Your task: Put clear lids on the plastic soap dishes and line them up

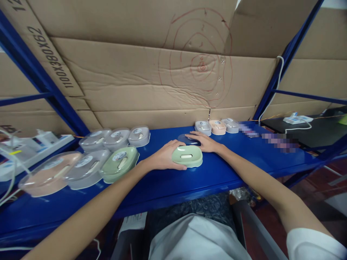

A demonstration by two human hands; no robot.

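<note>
My left hand (166, 155) is closed around the left side of a green soap box (193, 151), an oval dish with a small white oblong piece in its middle. No lid shows on this box. Just behind it, a clear lid (184, 138) lies low over the blue shelf. My right hand (205, 141) grips the lid's right side, fingers bent over its top. Left of my hands stands another green soap box (120, 164), this one under a clear lid with a round label.
Several lidded soap boxes, grey (86, 169) and pink (51, 173), stand at the left of the blue shelf (173, 184). Three more, one of them peach (217, 127), are at the back right. White power strips (35, 151) lie far left; cardboard (121, 72) lines the back.
</note>
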